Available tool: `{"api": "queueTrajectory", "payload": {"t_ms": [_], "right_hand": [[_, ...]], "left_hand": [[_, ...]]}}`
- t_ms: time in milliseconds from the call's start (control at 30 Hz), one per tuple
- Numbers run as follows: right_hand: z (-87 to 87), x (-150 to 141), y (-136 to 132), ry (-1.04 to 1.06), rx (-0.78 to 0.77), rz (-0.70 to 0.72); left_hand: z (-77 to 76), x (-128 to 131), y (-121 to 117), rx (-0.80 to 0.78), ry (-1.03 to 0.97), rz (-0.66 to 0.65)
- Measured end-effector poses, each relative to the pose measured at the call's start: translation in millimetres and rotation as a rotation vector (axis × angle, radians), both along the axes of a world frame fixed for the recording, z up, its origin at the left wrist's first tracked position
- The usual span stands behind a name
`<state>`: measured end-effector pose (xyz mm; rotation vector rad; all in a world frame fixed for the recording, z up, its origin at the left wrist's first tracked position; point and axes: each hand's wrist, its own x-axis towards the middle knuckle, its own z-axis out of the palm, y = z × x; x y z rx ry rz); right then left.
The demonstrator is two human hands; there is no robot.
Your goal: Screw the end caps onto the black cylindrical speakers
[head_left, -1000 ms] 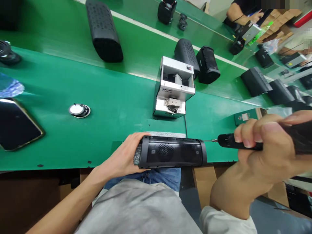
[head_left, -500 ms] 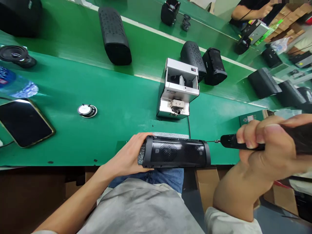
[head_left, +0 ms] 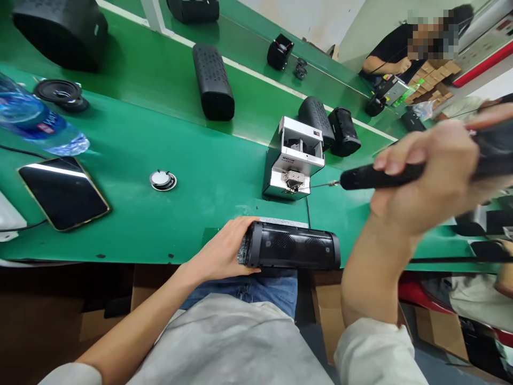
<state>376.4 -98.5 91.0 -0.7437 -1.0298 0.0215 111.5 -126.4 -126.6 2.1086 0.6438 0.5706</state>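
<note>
A long black speaker body (head_left: 294, 246) lies on its side at the near edge of the green bench (head_left: 200, 160). My left hand (head_left: 224, 248) wraps round its left end, which rests on a grey foam pad. My right hand (head_left: 430, 176) is closed round a black electric screwdriver (head_left: 380, 175), held level above the bench. The bit tip points left and sits close to the front of a small silver screw feeder box (head_left: 294, 158). The screwdriver's rear end is hidden behind my fingers.
A phone (head_left: 64, 192) and a water bottle (head_left: 38, 123) lie at the left, with a small round speaker driver (head_left: 163, 180) beyond. Several black speaker shells (head_left: 212, 80) sit on the raised belt behind. Another person (head_left: 395, 53) works at the far right.
My right hand has lifted the screwdriver away from the speaker's right end and swung it up and left to the screw feeder. The left hand stays on the speaker.
</note>
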Motion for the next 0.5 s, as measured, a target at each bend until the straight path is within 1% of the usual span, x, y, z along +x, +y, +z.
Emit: {"api": "queueTrajectory", "payload": {"t_ms": [33, 67, 167, 267, 367, 500], "right_hand": [[-6.6, -6, 15, -0.02, 0.049, 0.023], [-12.5, -9, 27, -0.049, 0.055, 0.042], [-23.1, -8, 48, -0.109, -0.027, 0.017], [-23.6, -3, 53, -0.096, -0.076, 0.006], [-22.9, -3, 53, -0.08, -0.053, 0.017], [-27.1, -6, 51, -0.083, -0.048, 0.047]], "left_hand": [[0.0, 0, 0, 0.001, 0.001, 0.002], [-0.2, 0, 0, 0.003, 0.002, 0.003], [-1.6, 0, 0, 0.009, 0.0, 0.005], [-3.2, 0, 0, 0.013, -0.006, 0.003], [-3.7, 1, 1, 0.014, -0.013, -0.003], [-5.4, 1, 1, 0.036, -0.02, -0.007]]}}
